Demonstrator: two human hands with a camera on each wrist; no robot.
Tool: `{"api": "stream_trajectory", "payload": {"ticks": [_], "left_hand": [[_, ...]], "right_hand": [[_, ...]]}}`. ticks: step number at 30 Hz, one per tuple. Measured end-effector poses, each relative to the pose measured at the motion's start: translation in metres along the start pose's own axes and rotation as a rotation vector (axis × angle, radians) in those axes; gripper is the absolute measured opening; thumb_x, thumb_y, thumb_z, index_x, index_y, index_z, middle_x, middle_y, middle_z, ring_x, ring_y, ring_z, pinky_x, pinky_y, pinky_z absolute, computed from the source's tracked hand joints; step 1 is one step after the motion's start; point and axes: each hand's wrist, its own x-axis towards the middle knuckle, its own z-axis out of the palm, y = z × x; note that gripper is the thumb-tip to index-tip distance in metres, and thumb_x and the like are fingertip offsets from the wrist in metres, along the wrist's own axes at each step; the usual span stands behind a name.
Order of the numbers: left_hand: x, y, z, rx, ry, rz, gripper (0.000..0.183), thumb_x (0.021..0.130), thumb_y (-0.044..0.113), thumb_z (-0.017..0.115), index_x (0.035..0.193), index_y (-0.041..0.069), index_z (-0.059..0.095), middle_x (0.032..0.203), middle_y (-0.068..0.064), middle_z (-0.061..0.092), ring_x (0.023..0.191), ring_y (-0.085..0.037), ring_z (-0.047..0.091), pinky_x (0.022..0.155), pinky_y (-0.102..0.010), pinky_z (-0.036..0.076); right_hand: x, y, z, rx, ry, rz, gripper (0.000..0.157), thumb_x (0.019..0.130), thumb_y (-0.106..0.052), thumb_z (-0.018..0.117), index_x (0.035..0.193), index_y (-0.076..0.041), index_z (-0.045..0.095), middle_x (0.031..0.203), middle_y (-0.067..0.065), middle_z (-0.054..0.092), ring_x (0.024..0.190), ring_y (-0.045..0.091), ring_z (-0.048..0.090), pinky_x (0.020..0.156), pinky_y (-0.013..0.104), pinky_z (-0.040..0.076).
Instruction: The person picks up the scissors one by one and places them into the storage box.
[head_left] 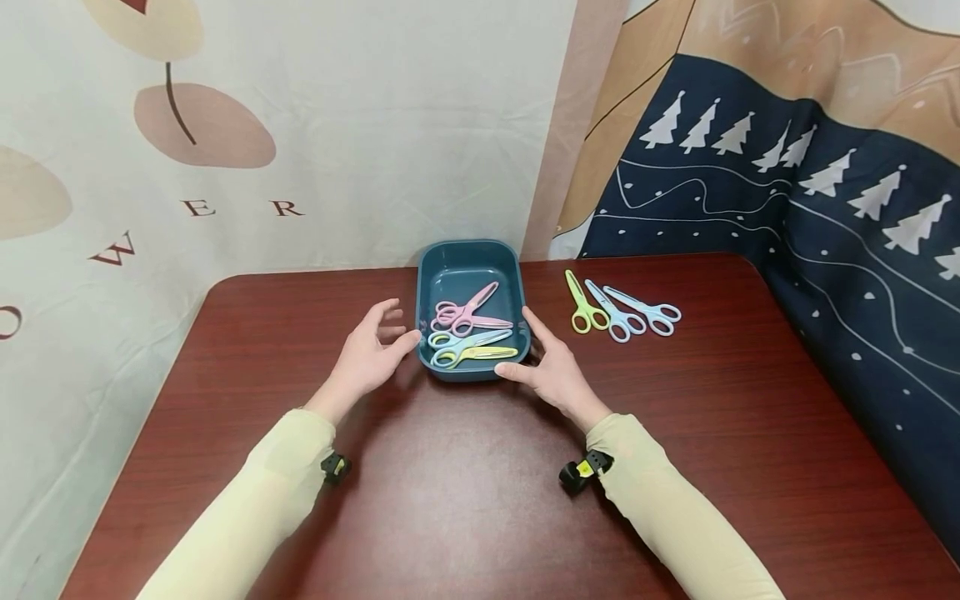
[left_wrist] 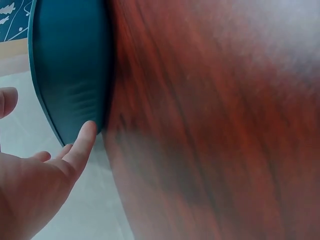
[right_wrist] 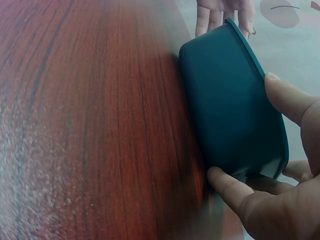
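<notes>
A dark teal plastic bin [head_left: 471,258] stands at the table's back edge with several pairs of scissors in it. Pink scissors [head_left: 467,310] lie above light blue scissors [head_left: 480,339] and yellow scissors [head_left: 487,353]. My left hand [head_left: 367,354] is at the bin's left side, thumb tip right at the rim, its other fingers loosely extended. At the front right corner, my right hand [head_left: 555,371] holds the bin, thumb on the front rim and fingers along the right side. In the right wrist view, one fingertip [right_wrist: 217,174] is low against the bin's wall [right_wrist: 230,100].
Right of the bin, green scissors [head_left: 585,304], blue scissors [head_left: 618,312] and another pair of blue scissors [head_left: 648,310] lie fanned on the dark red wooden table [head_left: 465,483]. A pale printed cloth [head_left: 375,150] hangs behind, a navy one with white trees [head_left: 705,183] at the right.
</notes>
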Motion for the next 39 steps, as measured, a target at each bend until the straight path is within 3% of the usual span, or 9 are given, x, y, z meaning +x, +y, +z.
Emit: {"api": "stream_trajectory", "payload": {"ticks": [10,18,31,39], "left_hand": [[-0.008,-0.001,0.01,-0.06,-0.024,-0.012,0.074,0.101,0.024,0.066,0.16,0.002,0.027,0.155,-0.023,0.046,0.134,-0.039,0.057,0.106,-0.054,0.049],[-0.013,-0.002,0.015,-0.127,-0.046,-0.035,0.078,0.1,0.022,0.068,0.161,0.001,0.024,0.155,-0.025,0.044,0.133,-0.04,0.057,0.104,-0.051,0.052],[-0.019,0.0,0.024,-0.178,-0.09,-0.103,0.087,0.097,0.027,0.072,0.164,0.006,0.02,0.159,-0.026,0.036,0.137,-0.041,0.05,0.106,-0.051,0.049],[-0.019,0.002,0.031,-0.196,-0.076,-0.059,0.098,0.093,0.023,0.078,0.167,0.012,0.014,0.152,-0.026,0.043,0.134,-0.042,0.052,0.112,-0.055,0.042]], "right_hand": [[0.001,0.0,0.001,-0.003,0.005,0.019,0.1,0.088,-0.018,0.084,0.166,-0.02,0.022,0.165,0.012,0.035,0.149,0.033,0.039,0.1,0.039,0.051],[0.0,0.0,0.001,0.013,0.001,0.024,0.1,0.088,-0.017,0.084,0.166,-0.021,0.022,0.165,0.012,0.035,0.149,0.033,0.039,0.081,0.028,0.053],[0.002,0.002,0.001,0.03,-0.003,0.009,0.1,0.088,-0.016,0.084,0.166,-0.02,0.022,0.165,0.013,0.035,0.149,0.033,0.039,0.079,0.027,0.052],[0.002,0.003,0.0,0.025,-0.004,0.009,0.1,0.088,-0.017,0.084,0.166,-0.02,0.022,0.165,0.013,0.036,0.149,0.033,0.039,0.077,0.027,0.052]]}}
